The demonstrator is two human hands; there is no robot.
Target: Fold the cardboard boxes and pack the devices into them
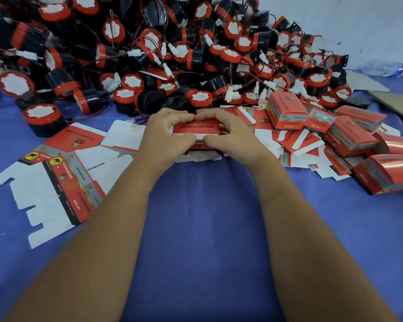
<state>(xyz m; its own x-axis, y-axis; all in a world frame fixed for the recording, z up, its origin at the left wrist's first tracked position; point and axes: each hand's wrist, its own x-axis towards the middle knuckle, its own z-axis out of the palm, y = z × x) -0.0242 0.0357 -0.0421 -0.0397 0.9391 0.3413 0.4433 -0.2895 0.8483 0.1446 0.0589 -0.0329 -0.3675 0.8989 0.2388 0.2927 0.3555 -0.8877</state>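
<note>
Head view. A red cardboard box (196, 129) is shown being gripped from both sides: the left hand (166, 133) and the right hand (228, 133) are curled round its ends, with the forefingers meeting above it and the thumbs pressed along its near edge, where a white flap (201, 136) is being tucked. Whether a device is already enclosed cannot be told. The box is held on the blue-covered bench (207, 228), just above further flat blanks.

Progress is judged as early to middling. To the right of the right hand, a cluster of folded boxes (349, 138) is seen, apparently closed. To the left of the left hand, unfolded box blanks (63, 182) are spread flat, and more are scattered between the hands and the finished cluster. Beyond both hands, a large heap of black-and-red devices (172, 54) with trailing wires and white plugs is left unpacked. Most of the work is therefore judged outstanding.
</note>
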